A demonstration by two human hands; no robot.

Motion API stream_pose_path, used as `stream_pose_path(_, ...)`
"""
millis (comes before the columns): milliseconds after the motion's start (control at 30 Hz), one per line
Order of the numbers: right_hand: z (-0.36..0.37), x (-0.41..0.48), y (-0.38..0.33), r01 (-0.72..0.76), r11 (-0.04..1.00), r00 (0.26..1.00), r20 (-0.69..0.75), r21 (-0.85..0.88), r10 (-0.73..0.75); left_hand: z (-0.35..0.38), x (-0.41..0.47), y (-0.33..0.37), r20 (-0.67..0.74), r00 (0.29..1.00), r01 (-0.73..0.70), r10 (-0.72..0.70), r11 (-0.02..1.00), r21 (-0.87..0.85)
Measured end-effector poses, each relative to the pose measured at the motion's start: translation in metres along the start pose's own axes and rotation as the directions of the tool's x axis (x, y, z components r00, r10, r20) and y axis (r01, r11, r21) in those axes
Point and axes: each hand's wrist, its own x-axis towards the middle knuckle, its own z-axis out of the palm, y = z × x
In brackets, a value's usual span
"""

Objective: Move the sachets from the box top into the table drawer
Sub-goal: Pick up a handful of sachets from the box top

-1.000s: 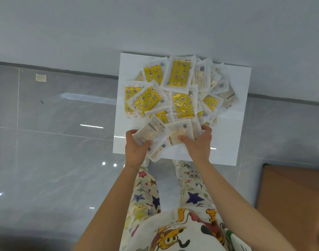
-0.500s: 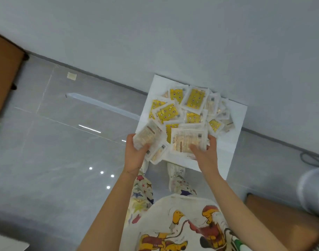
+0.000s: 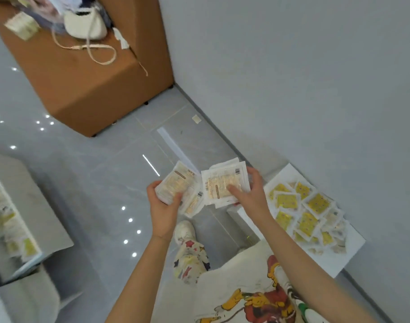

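My left hand (image 3: pixel 163 209) grips a small stack of pale sachets (image 3: pixel 179 184) over the grey floor. Beside it, my right hand (image 3: pixel 250 194) holds another stack of white sachets (image 3: pixel 223 184), thumb on top. Both stacks are in the air, left of the white box top (image 3: pixel 334 259), which lies by the wall at the right. Several yellow sachets (image 3: pixel 304 210) lie on that box top. At the far left an open white drawer (image 3: pixel 15 229) is blurred and holds several sachets.
A brown cabinet (image 3: pixel 87 75) stands at the upper left against the wall, with a white bag (image 3: pixel 85 24) and cords on top. Glossy grey tile floor (image 3: pixel 87 183) lies between the drawer and the box. My leg and shoe (image 3: pixel 186 231) are below my hands.
Both hands lifted their sachet stacks off the box top and carried them left. The view swung left, so the box top now sits at the right and the drawer and brown cabinet appear.
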Motion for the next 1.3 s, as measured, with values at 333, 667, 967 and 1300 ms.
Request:
stream_pose_path(333, 0.187, -0.009, -0.094, 0.086, 0.994, 0.963, 0.260, -0.065, -0.066, -0.172, 0.048, 0.041, -0.313, 0.949, -0.023, -0.025, 0.989, -0.149)
stream_pose_path(667, 0.305, 0.024, -0.151, 0.131, 0.984, 0.872, 0.487, -0.123, -0.055, -0.253, 0.095, 0.068, -0.551, 0.828, -0.070, -0.103, 0.957, -0.283)
stream_pose_path(967, 0.426, 0.083, -0.216, 0.289, 0.937, 0.691, 0.720, -0.198, -0.061, -0.308, 0.145, 0.090, -0.724, 0.661, -0.135, -0.197, 0.918, -0.373)
stream_pose_path(1300, 0.566, 0.095, -0.245, 0.375, 0.887, 0.484, 0.873, -0.270, 0.061, -0.368, 0.151, 0.064, -0.843, 0.338, -0.224, -0.417, 0.835, -0.503)
